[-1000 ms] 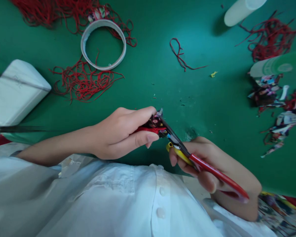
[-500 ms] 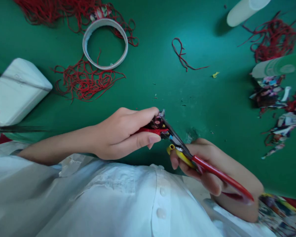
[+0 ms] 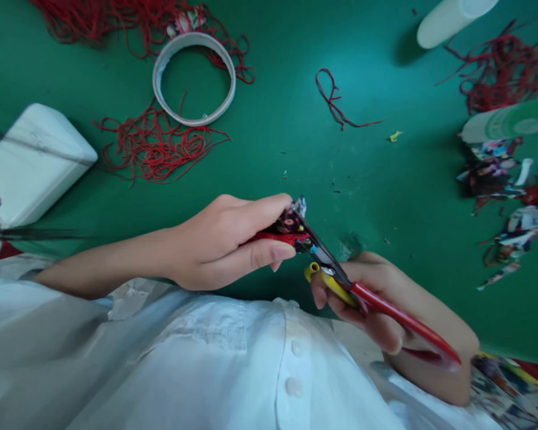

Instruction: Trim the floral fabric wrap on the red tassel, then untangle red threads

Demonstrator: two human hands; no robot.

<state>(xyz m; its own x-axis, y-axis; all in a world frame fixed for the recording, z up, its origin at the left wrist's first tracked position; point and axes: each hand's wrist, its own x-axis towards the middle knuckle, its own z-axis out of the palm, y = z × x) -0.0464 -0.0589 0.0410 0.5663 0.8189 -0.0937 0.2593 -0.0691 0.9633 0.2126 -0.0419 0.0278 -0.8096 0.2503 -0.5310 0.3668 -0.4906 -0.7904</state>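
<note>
1. My left hand (image 3: 215, 245) pinched the printed scrap (image 3: 289, 226) over the table's (image 3: 273, 119) near edge, steadying it.
2. My right hand (image 3: 385, 304) gripped the scissors (image 3: 341, 278), blades meeting the scrap.

Evenly bright, with soft shadows beneath the hands on the table (image 3: 269, 131). Stretched and slightly blurred toward 3 and 9 o'clock.

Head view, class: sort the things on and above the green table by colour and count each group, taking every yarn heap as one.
Red yarn heaps and strand: 4
White things (tape ring, box, tube): 3
Red-handled scissors: 1
Printed paper scrap piles: 1
Total: 9
</note>
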